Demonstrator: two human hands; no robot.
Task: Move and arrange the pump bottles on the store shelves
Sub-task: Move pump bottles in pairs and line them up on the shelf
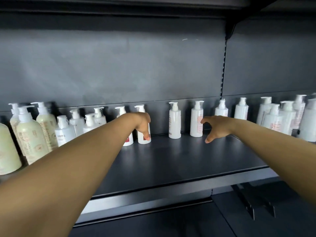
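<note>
I count 2 white pump bottles alone at shelf (pixel 179 159) center back w/ more clustered L & R, my left hand (pixel 143 124) curled round a white bottle (pixel 144 134), right hand (pixel 217 128) fingers apart, just beside another bottle (pixel 196 119), holding nothing.

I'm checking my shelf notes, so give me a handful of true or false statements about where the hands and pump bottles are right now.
1. The left hand grips a white pump bottle that stands on the shelf. True.
2. The right hand holds a bottle lifted off the shelf. False: it holds nothing, its fingers spread beside a standing white bottle.
3. The pale green bottles stand at the left end of the shelf. True.
4. Several bottles lie tipped over. False: every bottle in view stands upright.
5. The front of the shelf between the arms is packed with bottles. False: the bottles there line the back.
</note>
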